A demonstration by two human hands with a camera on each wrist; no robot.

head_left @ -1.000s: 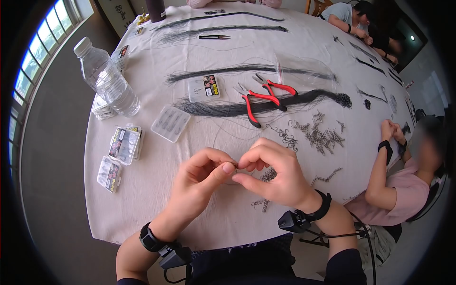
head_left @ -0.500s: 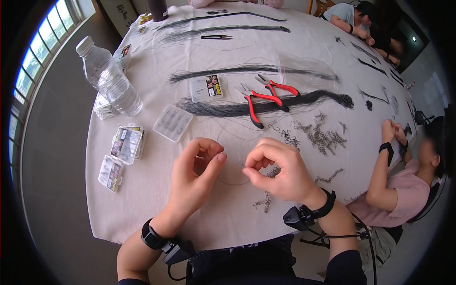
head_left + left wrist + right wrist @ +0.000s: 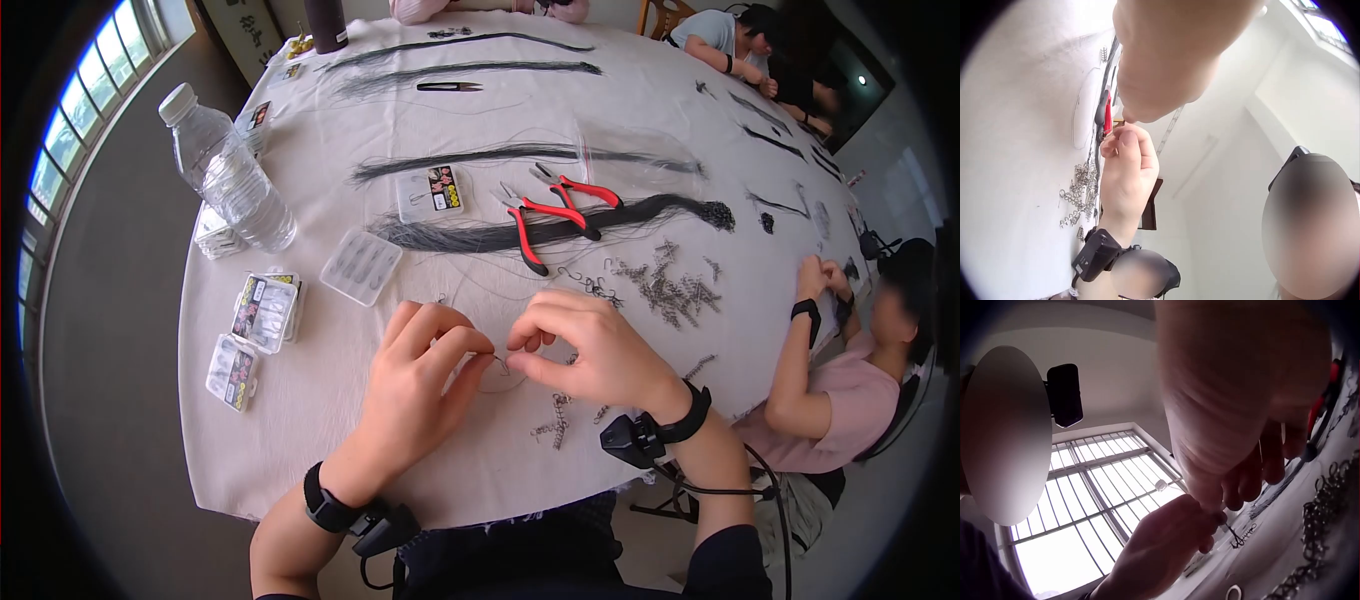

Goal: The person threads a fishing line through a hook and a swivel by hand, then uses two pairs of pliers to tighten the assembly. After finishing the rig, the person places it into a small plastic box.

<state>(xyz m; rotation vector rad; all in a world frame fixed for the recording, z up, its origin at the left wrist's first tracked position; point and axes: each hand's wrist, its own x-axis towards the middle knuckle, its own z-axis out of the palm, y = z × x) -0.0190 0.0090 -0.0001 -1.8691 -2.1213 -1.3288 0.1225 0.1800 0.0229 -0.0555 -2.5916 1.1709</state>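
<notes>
- Since 0.5 s ago, the left hand [image 3: 420,375] has come nearer to the right hand [image 3: 590,350]; now their fingertips are just beside each other, above the surface [image 3: 300,440].
- Between the fingertips is a thin dark piece [image 3: 502,366]. Left thumb and forefinger pinch it; its exact form is too small to tell.
- Right fingers are bent, with the thumb near this piece. I cannot tell if they also grip it.
- Just beyond the right hand lie loose hooks [image 3: 590,284] and, next to them, a pile of metal springs [image 3: 668,285]. Some more springs [image 3: 553,422] lie between the 2 forearms.
- Beyond the left hand there is a clear compartment box [image 3: 362,267].
- Farther, a thick black bundle of strands [image 3: 455,237] lies across the surface. The nearer pliers [image 3: 533,245] cross over it; the farther pliers [image 3: 595,190] are beside them. Both have red and black handles.
- Near this bundle is a labelled box [image 3: 430,192].
- At the far left, a clear bottle [image 3: 240,185] stands near other small boxes [image 3: 265,312].
- On the right side sits a person in a pink shirt [image 3: 845,395].
</notes>
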